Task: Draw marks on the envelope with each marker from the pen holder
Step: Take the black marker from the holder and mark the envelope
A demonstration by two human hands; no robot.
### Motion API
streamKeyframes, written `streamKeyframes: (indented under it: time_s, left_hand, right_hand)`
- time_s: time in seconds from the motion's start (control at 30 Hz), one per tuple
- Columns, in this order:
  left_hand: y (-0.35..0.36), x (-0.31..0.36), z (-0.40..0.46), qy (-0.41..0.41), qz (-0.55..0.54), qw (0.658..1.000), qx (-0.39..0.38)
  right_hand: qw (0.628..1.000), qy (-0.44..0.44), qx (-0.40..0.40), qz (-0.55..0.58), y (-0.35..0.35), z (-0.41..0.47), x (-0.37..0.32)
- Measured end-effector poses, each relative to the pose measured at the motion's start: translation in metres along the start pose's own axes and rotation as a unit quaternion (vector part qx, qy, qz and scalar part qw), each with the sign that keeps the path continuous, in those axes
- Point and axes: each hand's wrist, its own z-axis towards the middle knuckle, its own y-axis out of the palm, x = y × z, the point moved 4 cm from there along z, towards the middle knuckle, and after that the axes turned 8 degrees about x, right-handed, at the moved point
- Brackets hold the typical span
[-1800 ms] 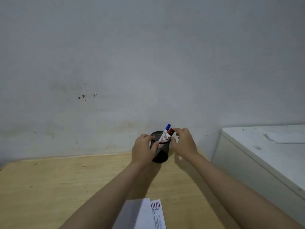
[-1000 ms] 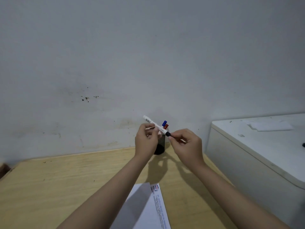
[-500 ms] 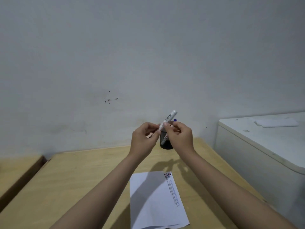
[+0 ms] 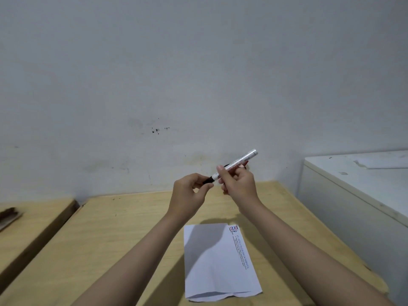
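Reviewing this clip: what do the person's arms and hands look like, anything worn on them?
Both forearms are bare as far as the frame shows: no sleeves in view. The left hand and right hand wear no gloves, and no watch, bracelet or ring can be seen on them. Fingernails look short and unpainted.

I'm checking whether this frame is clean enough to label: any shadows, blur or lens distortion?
Head view: arm shadows fall across the envelope and table; the marker and both hands stay fairly sharp; wide-angle bend shows at the table edges; soft, even light, no glare.
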Motion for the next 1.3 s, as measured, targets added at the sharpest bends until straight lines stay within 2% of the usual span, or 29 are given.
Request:
streamKeyframes:
  time_s: [0.13,0.4,0.5,0.67,0.9,1.1,1.3]
  left_hand:
    - [0.002,-0.001,-0.004,0.02,0.005,0.999,-0.027]
    - [0.001,-0.02,-0.003,-0.046,-0.032,0.996,-0.071]
    - [-0.002,-0.035,-0.001,-0.099,-0.056,0.99,-0.081]
    - [-0.013,-0.077,0.002,-0.148,0.034,0.983,-0.1]
    - [0.005,-0.124,0.008,-0.224,0.181,0.94,-0.183]
    - [0.023,-0.145,0.005,-0.258,0.2,0.921,-0.214]
    - [0.021,-0.148,-0.002,-0.301,0.14,0.923,-0.194]
  right_hand:
    - [0.999,-0.005,-0.036,-0.009,0.005,-0.002,0.008]
    - [0.994,-0.05,-0.1,0.014,0.008,-0.003,0.018]
    - [0.996,-0.021,-0.073,0.04,0.003,0.007,0.022]
    - [0.999,-0.007,-0.016,0.047,-0.013,0.02,0.032]
    - [0.999,-0.005,-0.044,-0.012,-0.014,0.009,0.052]
    - [0.998,0.012,-0.065,-0.019,-0.012,0.002,0.062]
    - [0.997,0.035,-0.075,0.003,-0.006,-0.004,0.069]
